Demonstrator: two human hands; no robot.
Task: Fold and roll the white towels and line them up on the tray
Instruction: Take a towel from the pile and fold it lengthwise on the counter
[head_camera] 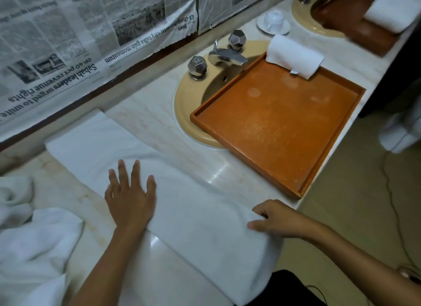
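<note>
Crumpled towels (29, 248) are cut off at the left. The left grip (129, 196) lies flat, fingers apart, on the folded towel (193, 214) crossing the worktop (159, 123). The right grip (275, 219) pinches its right edge. A rolled towel (293, 55) sits in the tray's (284, 123) far corner.
</note>
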